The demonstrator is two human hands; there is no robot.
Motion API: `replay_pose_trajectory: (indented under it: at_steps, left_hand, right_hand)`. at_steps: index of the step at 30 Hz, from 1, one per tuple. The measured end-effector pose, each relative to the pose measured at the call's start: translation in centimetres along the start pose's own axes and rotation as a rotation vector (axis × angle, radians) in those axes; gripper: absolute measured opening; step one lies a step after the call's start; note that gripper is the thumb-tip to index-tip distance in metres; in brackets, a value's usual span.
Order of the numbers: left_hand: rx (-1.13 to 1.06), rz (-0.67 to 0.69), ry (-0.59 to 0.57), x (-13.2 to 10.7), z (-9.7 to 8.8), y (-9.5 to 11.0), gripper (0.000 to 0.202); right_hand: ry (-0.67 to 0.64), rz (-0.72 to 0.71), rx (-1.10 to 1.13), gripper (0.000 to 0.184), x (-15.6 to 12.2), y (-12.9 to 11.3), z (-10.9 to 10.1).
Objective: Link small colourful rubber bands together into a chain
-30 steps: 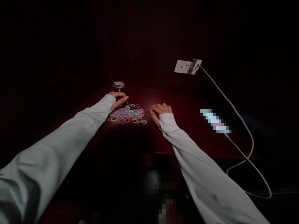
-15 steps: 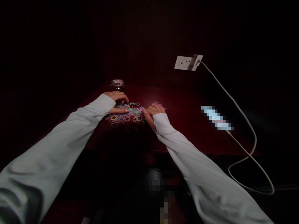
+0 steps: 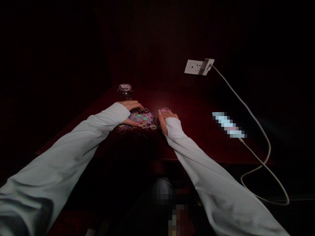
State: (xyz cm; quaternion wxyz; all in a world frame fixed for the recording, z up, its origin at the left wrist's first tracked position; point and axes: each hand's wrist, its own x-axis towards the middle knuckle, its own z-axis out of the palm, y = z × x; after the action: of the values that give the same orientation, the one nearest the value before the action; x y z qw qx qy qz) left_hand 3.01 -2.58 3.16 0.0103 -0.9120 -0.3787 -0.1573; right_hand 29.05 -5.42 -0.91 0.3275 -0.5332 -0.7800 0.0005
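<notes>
A loose pile of colourful elastic hair ties [image 3: 144, 118], purple, mint, yellow and pink, lies on the dark red table. My left hand [image 3: 130, 105] curves around the pile's left side, with the thumb along its near edge and the fingers along its far edge. The hand is open, its thumb and fingers well apart. Just right of the pile, my right hand [image 3: 168, 117] rests low on the table with thumb and fingers apart. It is beside a smaller bunch of pink hair ties [image 3: 165, 110], partly hidden behind its fingers.
A clear lidded jar [image 3: 125, 91] stands behind my left hand. To the right lies a phone [image 3: 227, 124], blurred out, with a white charging cable [image 3: 256, 119] running to a wall socket [image 3: 194, 67]. The table's front edge [image 3: 137, 159] is close to me.
My left hand has shifted right and towards me, and the pile is more bunched together. My right hand has drawn slightly right, leaving a gap beside the pile.
</notes>
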Motion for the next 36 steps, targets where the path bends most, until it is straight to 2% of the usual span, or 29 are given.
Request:
replay_pose_trajectory:
  at_steps: [5,9,15,20,24,29,36]
  left_hand:
    - [-0.034,0.032,-0.024,0.2,0.8,-0.3,0.061]
    - [-0.068,0.023,0.006,0.5,1.5,-0.4,0.048]
    - [-0.195,-0.026,0.066,0.5,1.7,-0.6,0.036]
    - [-0.375,-0.192,0.111,0.4,1.1,-0.1,0.035]
    - [-0.530,-0.270,0.167,0.6,1.3,0.1,0.034]
    - [-0.650,-0.297,0.262,1.0,2.1,-0.2,0.042]
    - [-0.608,-0.272,0.184,0.8,1.8,0.0,0.046]
  right_hand:
    - [-0.104,-0.010,-0.038,0.054,-0.1,-0.2,0.0]
    - [-0.147,-0.076,0.001,0.061,-0.2,0.0,0.4]
    - [-0.187,-0.138,0.049,0.060,-0.4,-0.1,0.2]
    - [-0.192,-0.150,0.063,0.062,-0.4,0.0,-0.1]
    - [-0.182,-0.063,0.062,0.061,-0.2,-0.4,-0.6]
    - [-0.209,0.030,0.072,0.060,0.0,-1.1,-1.3]
    - [-0.195,0.011,0.056,0.060,0.1,-0.9,-1.1]
